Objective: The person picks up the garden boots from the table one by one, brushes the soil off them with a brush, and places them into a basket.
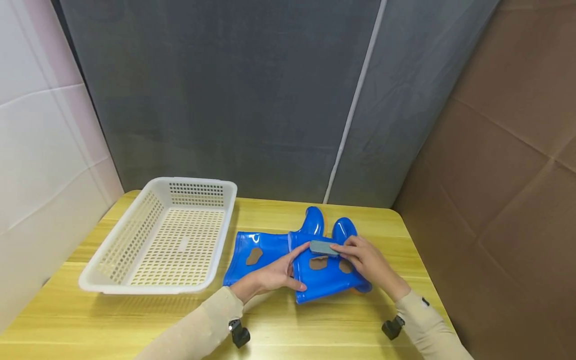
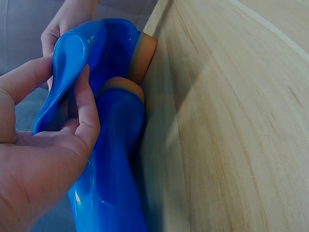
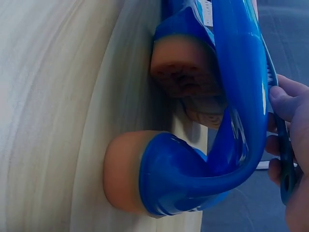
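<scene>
Two shiny blue rain boots with orange-brown soles lie on their sides, one partly over the other. My left hand (image 1: 273,274) grips the top edge of the upper boot (image 1: 326,288), its thumb outside and fingers inside the opening. Pinched in my right hand (image 1: 370,261) is a grey-green scrub brush (image 1: 322,248), bristles against that boot's shaft. The brush lies just above a brown patch (image 1: 318,263), and another brown patch (image 1: 346,266) shows beside my right fingers. The lower boot (image 1: 272,242) extends left, with its own brown patch (image 1: 254,256). Its middle is hidden under the upper boot.
A white plastic basket (image 1: 219,260) with a grid bottom stands left of the boots on the wooden table (image 1: 279,330). Behind the table hangs a dark grey curtain (image 1: 225,100). A brown cloth (image 1: 504,190) borders the right side, a white one (image 1: 49,150) the left.
</scene>
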`<state>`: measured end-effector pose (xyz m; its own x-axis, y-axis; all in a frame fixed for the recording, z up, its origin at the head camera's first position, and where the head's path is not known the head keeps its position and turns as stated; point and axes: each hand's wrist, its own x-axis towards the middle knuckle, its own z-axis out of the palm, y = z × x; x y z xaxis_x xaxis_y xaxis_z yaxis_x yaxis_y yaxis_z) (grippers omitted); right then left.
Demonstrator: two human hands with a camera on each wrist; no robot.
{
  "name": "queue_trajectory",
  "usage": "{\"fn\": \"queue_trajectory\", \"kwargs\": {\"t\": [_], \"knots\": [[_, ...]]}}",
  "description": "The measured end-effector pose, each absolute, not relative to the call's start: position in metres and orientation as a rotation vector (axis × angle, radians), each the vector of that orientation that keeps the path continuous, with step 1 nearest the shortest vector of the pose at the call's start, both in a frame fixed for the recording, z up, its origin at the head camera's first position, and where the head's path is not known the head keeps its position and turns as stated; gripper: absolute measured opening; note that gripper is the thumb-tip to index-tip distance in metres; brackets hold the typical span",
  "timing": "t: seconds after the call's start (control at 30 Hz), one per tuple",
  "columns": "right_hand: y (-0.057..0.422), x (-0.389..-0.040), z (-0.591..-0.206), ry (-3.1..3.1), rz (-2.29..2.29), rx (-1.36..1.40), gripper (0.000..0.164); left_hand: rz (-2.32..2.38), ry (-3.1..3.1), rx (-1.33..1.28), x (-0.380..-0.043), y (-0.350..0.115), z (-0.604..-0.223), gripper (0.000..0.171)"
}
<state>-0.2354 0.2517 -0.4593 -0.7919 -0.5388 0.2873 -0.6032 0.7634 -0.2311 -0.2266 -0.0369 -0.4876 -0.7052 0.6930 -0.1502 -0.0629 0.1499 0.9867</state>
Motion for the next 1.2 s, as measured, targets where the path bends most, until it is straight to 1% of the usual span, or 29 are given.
{"fn": "queue_trajectory", "kwargs": {"t": [0.4, 0.63, 1.2], "knots": [[0.252, -0.225, -0.465, -2.78, 0.601, 0.924, 0.042, 1.596, 1.877, 0.618, -0.227, -0.038, -0.489, 0.1], [0.25, -0.221, -0.465, -2.743, 0.564, 0.952, 0.038, 1.602, 1.872, 0.605, -0.227, -0.038, -0.492, 0.101], [0.249, -0.209, -0.463, -2.787, 0.531, 0.934, 0.035, 1.615, 1.846, 0.62, -0.229, -0.039, -0.495, 0.102]]}}
